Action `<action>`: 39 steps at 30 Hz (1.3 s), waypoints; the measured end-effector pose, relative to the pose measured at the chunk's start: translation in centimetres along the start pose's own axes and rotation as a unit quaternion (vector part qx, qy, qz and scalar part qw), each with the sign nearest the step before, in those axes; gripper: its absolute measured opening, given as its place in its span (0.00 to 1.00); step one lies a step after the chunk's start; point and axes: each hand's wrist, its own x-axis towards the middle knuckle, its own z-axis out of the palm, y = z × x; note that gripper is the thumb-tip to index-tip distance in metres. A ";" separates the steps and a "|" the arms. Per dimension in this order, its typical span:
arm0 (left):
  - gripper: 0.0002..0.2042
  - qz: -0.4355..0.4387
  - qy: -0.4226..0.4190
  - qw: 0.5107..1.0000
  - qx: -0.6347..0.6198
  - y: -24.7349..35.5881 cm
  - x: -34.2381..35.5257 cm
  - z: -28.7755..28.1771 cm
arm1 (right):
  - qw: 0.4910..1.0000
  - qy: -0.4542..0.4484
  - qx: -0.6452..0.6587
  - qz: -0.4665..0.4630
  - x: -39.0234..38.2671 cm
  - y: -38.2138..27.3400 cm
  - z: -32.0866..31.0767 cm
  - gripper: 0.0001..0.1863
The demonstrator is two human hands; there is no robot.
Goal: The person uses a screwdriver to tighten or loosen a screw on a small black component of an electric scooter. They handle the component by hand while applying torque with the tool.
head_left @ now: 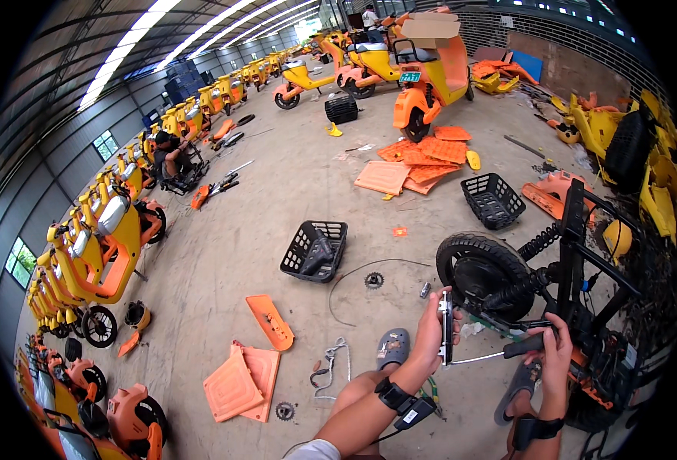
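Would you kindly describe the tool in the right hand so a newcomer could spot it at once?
Find the black vehicle frame with its large wheel at the picture's right. Just below that wheel in view, the right hand holds the tool. Its black handle and slender silvery shaft set it apart from the flat, narrow part in the left hand.

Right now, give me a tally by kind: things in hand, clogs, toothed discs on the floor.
Dark-handled tool, in right hand: 1
Flat part, in left hand: 1
Grey clogs: 2
Toothed discs: 2
Total: 6
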 end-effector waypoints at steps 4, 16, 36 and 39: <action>0.25 -0.008 -0.001 1.000 0.001 -0.6 0.1 0.5 | 0.994 -0.026 0.075 -0.070 -0.4 0.3 -0.3 0.24; 0.25 -0.003 0.009 1.000 0.023 -1.8 -0.2 2.3 | 0.998 0.052 0.015 -0.023 -1.1 -0.2 -1.6 0.20; 0.25 -0.035 0.028 0.999 -0.025 -1.0 0.3 -1.0 | 0.998 -0.009 -0.058 -0.020 -0.5 -0.6 0.1 0.22; 0.25 0.010 0.042 0.999 -0.011 0.2 -0.1 0.2 | 0.999 0.010 -0.049 -0.012 0.1 0.5 -0.7 0.18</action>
